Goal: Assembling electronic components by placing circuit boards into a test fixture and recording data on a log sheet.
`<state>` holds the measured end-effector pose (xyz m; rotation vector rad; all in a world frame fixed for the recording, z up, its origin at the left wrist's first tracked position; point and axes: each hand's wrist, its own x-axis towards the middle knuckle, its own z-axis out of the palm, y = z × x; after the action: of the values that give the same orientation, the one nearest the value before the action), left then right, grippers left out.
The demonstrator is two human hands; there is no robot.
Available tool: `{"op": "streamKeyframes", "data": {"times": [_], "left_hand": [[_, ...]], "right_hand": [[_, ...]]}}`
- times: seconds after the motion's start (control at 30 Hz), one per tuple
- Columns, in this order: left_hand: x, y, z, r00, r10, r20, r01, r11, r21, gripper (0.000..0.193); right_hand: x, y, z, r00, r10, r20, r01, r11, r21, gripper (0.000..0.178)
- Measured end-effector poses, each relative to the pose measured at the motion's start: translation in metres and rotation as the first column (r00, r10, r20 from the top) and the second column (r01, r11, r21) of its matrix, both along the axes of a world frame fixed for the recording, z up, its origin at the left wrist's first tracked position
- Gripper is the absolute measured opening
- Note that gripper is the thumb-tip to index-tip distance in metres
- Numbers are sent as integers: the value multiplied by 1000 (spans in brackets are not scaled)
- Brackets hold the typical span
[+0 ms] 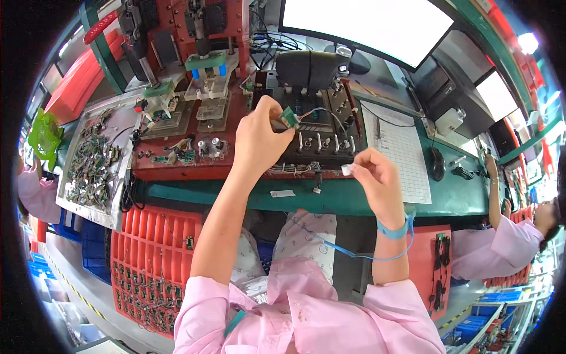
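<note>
Between the thumb and fingers of my left hand (260,143) is a small green circuit board (289,117), raised over a black test fixture (306,144). A cable (324,110) curves from near the board toward the fixture's right side. My right hand (378,180), lower and to the right, pinches a small white piece (346,170) whose kind I cannot make out. A blue wrist strap (394,231) with a coiled cord circles my right wrist. Toggle switches and metal levers (318,142) line the fixture's front, between my two hands.
A red press fixture (206,118) stands left of the black one. A tray (121,200) of small boards lies further left. A red divided bin (154,259) sits below the table edge. At right are a paper sheet (415,171), a mouse (436,163) and another person (501,248).
</note>
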<state>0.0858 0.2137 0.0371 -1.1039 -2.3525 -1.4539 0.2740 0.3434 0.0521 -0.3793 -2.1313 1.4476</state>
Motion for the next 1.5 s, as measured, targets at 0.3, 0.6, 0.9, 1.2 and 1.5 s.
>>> {"op": "streamKeyframes", "data": {"times": [0.3, 0.6, 0.9, 1.2, 1.5], "left_hand": [[5, -22, 5, 861, -335, 382, 175, 901, 397, 24], [51, -51, 32, 789, -479, 386, 409, 877, 251, 32], [67, -52, 7, 809, -460, 367, 335, 873, 355, 27], [75, -52, 3, 872, -383, 304, 274, 897, 346, 29], [81, -50, 0, 858, -402, 320, 257, 875, 411, 29]], "right_hand": [[-24, -27, 8, 991, -40, -129, 50, 996, 72, 9], [-14, -45, 32, 985, -5, -175, 78, 905, 417, 12], [-17, -61, 6, 967, -37, -253, 164, 850, 500, 16], [-13, -57, 1, 951, -48, -306, 127, 961, 244, 11], [-19, -63, -6, 946, -83, -313, 173, 946, 273, 8]]}}
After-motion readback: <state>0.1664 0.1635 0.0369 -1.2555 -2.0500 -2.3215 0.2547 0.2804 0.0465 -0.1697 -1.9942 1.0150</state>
